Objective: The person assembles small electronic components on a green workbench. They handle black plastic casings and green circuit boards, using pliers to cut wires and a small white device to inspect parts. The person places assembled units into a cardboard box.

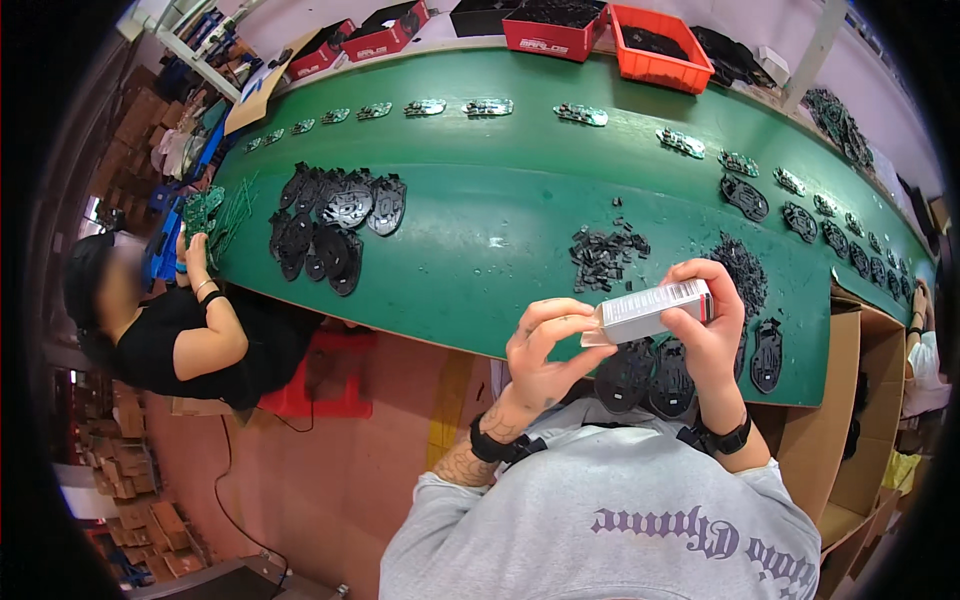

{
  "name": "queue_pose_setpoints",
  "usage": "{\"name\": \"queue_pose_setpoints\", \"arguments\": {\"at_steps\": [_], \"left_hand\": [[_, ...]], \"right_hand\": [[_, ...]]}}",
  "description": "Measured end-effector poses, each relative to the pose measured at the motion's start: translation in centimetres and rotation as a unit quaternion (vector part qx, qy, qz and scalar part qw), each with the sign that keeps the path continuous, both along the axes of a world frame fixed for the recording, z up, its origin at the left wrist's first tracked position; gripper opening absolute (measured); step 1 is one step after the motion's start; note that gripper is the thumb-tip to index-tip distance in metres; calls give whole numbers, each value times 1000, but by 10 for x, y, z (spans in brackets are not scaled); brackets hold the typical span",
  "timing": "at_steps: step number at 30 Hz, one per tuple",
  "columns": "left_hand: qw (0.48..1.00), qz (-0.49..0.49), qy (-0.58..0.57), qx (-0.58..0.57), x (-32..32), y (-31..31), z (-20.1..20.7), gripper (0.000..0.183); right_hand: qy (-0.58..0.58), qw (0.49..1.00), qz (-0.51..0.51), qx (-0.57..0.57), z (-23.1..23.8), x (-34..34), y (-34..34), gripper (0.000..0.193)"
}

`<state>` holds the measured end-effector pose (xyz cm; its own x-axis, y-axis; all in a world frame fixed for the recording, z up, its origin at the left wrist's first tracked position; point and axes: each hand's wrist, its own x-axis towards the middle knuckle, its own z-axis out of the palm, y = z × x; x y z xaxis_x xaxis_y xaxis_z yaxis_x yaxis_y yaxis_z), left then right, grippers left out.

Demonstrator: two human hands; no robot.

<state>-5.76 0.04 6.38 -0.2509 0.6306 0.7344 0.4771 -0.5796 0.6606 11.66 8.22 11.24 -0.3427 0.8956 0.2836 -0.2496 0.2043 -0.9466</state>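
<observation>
A small white printed carton [650,310] is held up in front of me, above the near edge of the green table. My right hand [715,330] grips its right part between thumb and fingers. At the carton's left end, where a flap stands open, my left hand [545,350] pinches the flap with thumb and fingertips. What is inside the carton cannot be seen. Below my hands lie several black plastic mouse bases [672,380]. Beyond the carton sits a pile of small black plastic pieces [608,255], with another pile of small black parts [740,275] to its right.
Green circuit boards [488,107] run in a row along the far side of the table [450,220]. More black bases [345,205] are stacked at left. A co-worker [160,330] handles boards there. An orange bin [660,50] stands behind, a cardboard box [850,420] at right.
</observation>
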Motion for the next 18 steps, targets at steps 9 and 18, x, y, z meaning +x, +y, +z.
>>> {"name": "queue_pose_setpoints", "arguments": {"at_steps": [9, 18], "left_hand": [[918, -144, -362, -67, -28, 4, -21, 29], [721, -294, -615, -126, -35, 24, -40, 34]], "right_hand": [[-128, 975, 29, 182, 25, -61, 16, 53], [-280, 897, 155, 305, 44, -107, 41, 55]]}}
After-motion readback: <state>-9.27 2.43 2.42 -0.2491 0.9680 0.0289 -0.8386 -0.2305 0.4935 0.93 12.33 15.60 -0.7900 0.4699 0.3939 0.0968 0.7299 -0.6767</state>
